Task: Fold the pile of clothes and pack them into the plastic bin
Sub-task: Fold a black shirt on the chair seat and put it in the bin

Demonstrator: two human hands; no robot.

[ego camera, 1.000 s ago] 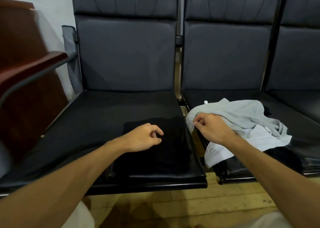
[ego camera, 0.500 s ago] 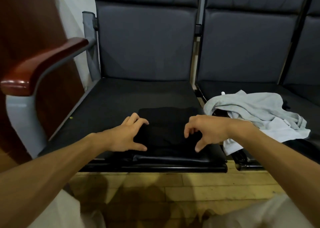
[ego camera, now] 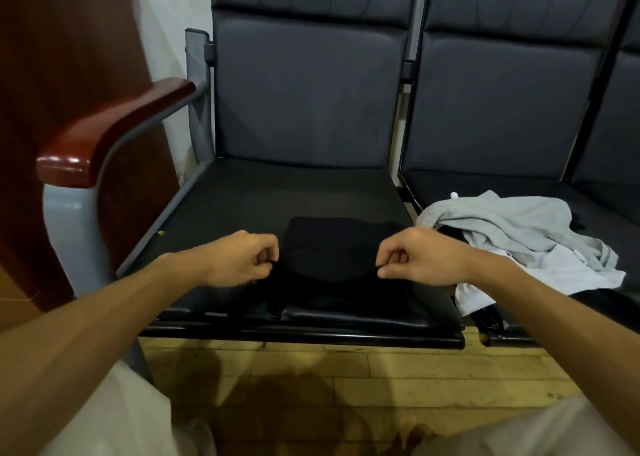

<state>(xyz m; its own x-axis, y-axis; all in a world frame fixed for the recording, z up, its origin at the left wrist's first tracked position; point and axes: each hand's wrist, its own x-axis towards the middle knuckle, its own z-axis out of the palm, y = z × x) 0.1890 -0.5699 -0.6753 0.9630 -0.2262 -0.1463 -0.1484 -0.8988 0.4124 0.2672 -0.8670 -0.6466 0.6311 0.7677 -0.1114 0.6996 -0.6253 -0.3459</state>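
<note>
Head view: black garment [ego camera: 339,248] lies on the front half of the left seat [ego camera: 277,192], mostly flat. L hand [ego camera: 242,256] pinches its near-left edge btw thumb & curled fingers; R hand [ego camera: 415,256] pinches the near-right edge the same way. Hands sit apart, one at each side of the cloth. Can't tell if the pinched edge is off the cushion, black on black. Grey & white clothes pile [ego camera: 519,234] sits crumpled on the next seat to the right, drooping over its front edge, just beside the R wrist. Wooden armrest [ego camera: 110,130] at left; plank floor [ego camera: 346,369] below.
</note>
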